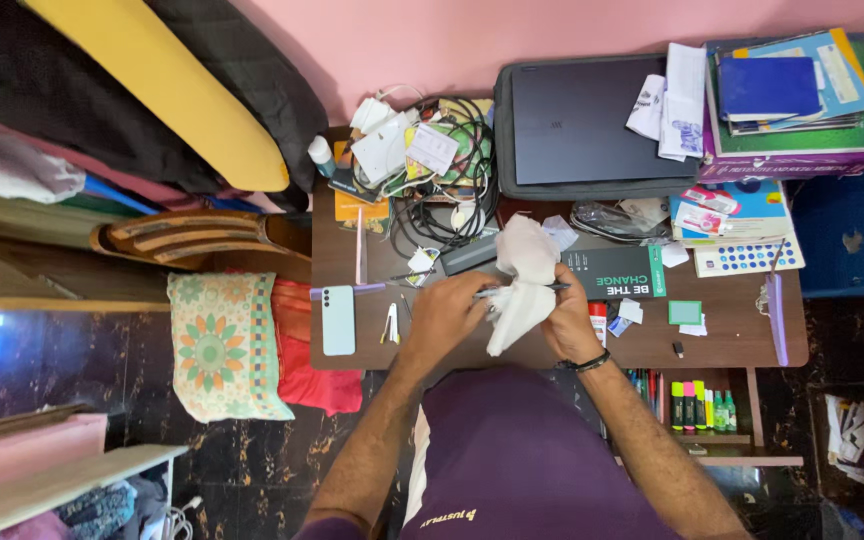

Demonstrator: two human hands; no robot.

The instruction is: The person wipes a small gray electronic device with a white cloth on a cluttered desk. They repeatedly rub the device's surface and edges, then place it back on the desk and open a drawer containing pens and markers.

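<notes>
This is a room in a home, used as a study corner. A small brown bench (pixel 732 340) stands against a pink wall (pixel 432 40), crowded with a closed laptop (pixel 592 120), stacked books (pixel 802 100), tangled cables (pixel 452 200) and a phone (pixel 338 320). Beside it lie folded clothes (pixel 222 345) and a chair (pixel 202 240), over a dark marble floor (pixel 252 470).

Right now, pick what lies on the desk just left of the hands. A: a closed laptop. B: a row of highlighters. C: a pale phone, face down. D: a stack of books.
C: the phone lies flat near the desk's left edge, left of the left hand; the laptop and books sit at the back.
</notes>
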